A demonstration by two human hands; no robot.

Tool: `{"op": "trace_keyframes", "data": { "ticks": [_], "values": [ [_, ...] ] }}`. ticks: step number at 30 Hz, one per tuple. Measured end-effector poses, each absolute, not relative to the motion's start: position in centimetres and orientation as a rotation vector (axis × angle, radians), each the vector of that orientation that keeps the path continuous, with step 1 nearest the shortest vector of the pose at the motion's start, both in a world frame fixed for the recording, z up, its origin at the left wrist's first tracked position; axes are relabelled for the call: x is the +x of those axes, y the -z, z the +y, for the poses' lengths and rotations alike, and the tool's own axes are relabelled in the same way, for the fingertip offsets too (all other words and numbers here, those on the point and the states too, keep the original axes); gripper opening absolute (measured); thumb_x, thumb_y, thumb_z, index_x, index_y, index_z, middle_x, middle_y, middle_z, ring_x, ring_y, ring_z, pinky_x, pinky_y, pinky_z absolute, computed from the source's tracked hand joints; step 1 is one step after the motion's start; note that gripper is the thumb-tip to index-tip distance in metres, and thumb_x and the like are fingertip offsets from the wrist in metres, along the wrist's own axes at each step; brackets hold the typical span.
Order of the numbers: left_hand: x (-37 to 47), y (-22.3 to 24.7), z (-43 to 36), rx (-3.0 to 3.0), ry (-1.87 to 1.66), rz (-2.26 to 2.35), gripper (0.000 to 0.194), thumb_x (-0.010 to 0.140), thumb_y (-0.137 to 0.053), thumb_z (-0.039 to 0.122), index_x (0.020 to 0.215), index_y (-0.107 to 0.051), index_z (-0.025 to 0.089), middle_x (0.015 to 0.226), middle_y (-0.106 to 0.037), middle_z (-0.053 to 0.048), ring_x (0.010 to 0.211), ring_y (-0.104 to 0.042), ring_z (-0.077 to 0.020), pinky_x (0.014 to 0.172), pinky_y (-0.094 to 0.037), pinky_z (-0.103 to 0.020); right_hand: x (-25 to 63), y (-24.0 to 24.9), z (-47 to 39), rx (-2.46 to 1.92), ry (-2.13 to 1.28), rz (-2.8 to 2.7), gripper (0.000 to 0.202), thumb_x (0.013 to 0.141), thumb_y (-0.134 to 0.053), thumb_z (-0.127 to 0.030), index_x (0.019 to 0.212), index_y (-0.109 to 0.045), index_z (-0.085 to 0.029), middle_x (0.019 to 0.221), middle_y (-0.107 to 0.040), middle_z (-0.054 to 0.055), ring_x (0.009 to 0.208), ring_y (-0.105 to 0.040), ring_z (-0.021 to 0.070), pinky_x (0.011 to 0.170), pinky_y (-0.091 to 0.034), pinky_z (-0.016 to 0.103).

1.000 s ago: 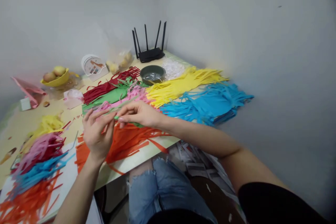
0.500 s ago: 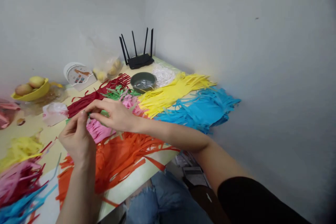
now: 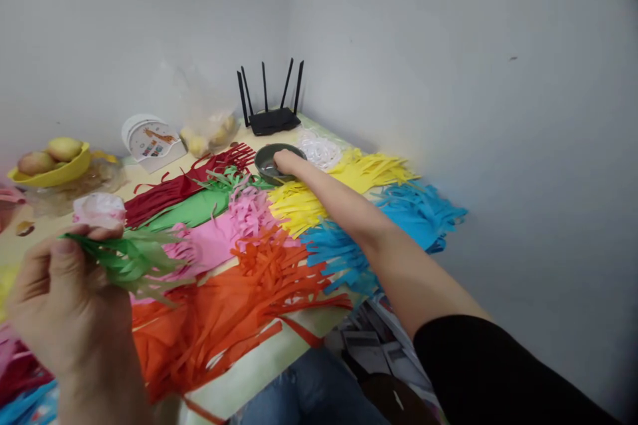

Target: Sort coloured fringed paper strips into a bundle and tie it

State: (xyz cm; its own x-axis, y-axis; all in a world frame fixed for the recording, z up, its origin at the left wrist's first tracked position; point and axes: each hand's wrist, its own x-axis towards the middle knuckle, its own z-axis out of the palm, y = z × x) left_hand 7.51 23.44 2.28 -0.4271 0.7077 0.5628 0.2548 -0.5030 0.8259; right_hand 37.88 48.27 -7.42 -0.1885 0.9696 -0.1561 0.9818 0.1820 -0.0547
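Note:
Pinched between the thumb and fingers of my left hand (image 3: 74, 305) is a green fringed paper tassel (image 3: 132, 259), its strips spreading to the right. My right hand (image 3: 288, 163) reaches into the dark green bowl (image 3: 264, 174), and its fingertips are hidden inside. A heap of white string (image 3: 321, 148) lies beside the bowl. Fringed paper covers the table in bunches: dark red (image 3: 169, 192), green (image 3: 194, 208), pink (image 3: 212, 239), orange (image 3: 214, 309), yellow (image 3: 366, 171) and blue (image 3: 413, 212).
A black router (image 3: 274, 121) with several upright antennas stands in the corner. Further left are a white giraffe-print holder (image 3: 152, 143), a plastic bag of yellow fruit (image 3: 209, 136) and a yellow bowl (image 3: 54, 177) of fruit. The wall borders the table's right side.
My hands were together over the pink paper. The left has drawn back toward me, with the green tassel now plainly showing, and the right has gone forward into the bowl.

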Motion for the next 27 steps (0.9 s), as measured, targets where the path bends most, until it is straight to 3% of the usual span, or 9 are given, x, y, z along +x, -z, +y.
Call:
{"op": "trace_keyframes", "data": {
  "ticks": [3, 9, 15, 19, 22, 24, 27],
  "values": [
    [8.4, -2.4, 23.6, 1.192, -2.118, 1.231, 0.011, 0.073, -0.081, 0.027, 0.074, -0.071, 0.022, 0.073, -0.064, 0.001, 0.066, -0.062, -0.0130, 0.075, -0.057, -0.032, 37.6, 8.6, 49.0, 1.916, 0.221, 2.315, 0.042, 0.094, -0.067, -0.036, 0.124, -0.062, -0.007, 0.126, -0.063, 0.017, 0.114, -0.064, 0.0243, 0.098, -0.055, 0.042],
    [8.4, -2.0, 23.6, 1.116, -2.040, 1.222, 0.012, 0.072, -0.083, 0.025, 0.077, -0.074, 0.019, 0.073, -0.068, 0.001, 0.066, -0.065, -0.0116, 0.069, -0.058, -0.026, 38.4, 8.8, 49.7, 1.951, 0.245, 2.318, 0.042, 0.094, -0.067, -0.036, 0.124, -0.062, -0.007, 0.127, -0.062, 0.017, 0.114, -0.064, 0.0247, 0.098, -0.054, 0.043],
    [8.2, -1.4, 23.9, 1.137, -1.944, 1.156, 0.015, 0.071, -0.085, 0.028, 0.077, -0.077, 0.018, 0.072, -0.073, -0.001, 0.064, -0.066, -0.0125, 0.051, -0.048, -0.020, 39.7, 8.1, 48.7, 2.084, 0.372, 2.429, 0.031, 0.096, -0.065, -0.034, 0.117, -0.066, -0.012, 0.120, -0.067, 0.011, 0.109, -0.066, 0.0213, 0.096, -0.055, 0.043],
    [8.1, -1.2, 24.2, 1.164, -1.922, 1.163, 0.019, 0.069, -0.086, 0.029, 0.081, -0.078, 0.016, 0.069, -0.074, -0.002, 0.061, -0.065, -0.0110, 0.056, -0.050, -0.019, 39.5, 6.4, 47.1, 2.166, 0.498, 2.680, 0.025, 0.092, -0.061, -0.018, 0.109, -0.074, -0.005, 0.109, -0.075, 0.014, 0.100, -0.070, 0.0208, 0.093, -0.052, 0.032],
    [8.0, -1.0, 24.1, 1.196, -1.854, 1.178, 0.019, 0.073, -0.085, 0.029, 0.085, -0.079, 0.016, 0.072, -0.075, -0.003, 0.065, -0.066, -0.0104, 0.060, -0.051, -0.018, 37.9, 4.8, 44.7, 2.104, 0.582, 2.951, 0.031, 0.091, -0.057, -0.022, 0.112, -0.074, -0.007, 0.110, -0.077, 0.012, 0.097, -0.069, 0.0179, 0.088, -0.050, 0.025],
    [8.0, -0.7, 24.0, 1.225, -1.787, 1.179, 0.021, 0.074, -0.084, 0.032, 0.087, -0.079, 0.017, 0.073, -0.075, -0.004, 0.067, -0.066, -0.0108, 0.061, -0.051, -0.017, 36.0, 4.1, 42.3, 1.951, 0.759, 3.196, 0.029, 0.089, -0.059, -0.027, 0.106, -0.075, -0.010, 0.104, -0.077, 0.009, 0.089, -0.068, 0.0164, 0.081, -0.050, 0.025],
    [8.6, 0.0, 24.1, 1.269, -1.684, 1.186, 0.026, 0.074, -0.084, 0.039, 0.088, -0.080, 0.018, 0.075, -0.076, -0.004, 0.069, -0.068, -0.0119, 0.062, -0.051, -0.017, 32.6, 3.4, 37.9, 1.525, 1.303, 3.527, 0.025, 0.085, -0.065, -0.034, 0.094, -0.075, -0.013, 0.088, -0.076, 0.005, 0.075, -0.064, 0.0146, 0.071, -0.049, 0.026]
  ]
}}
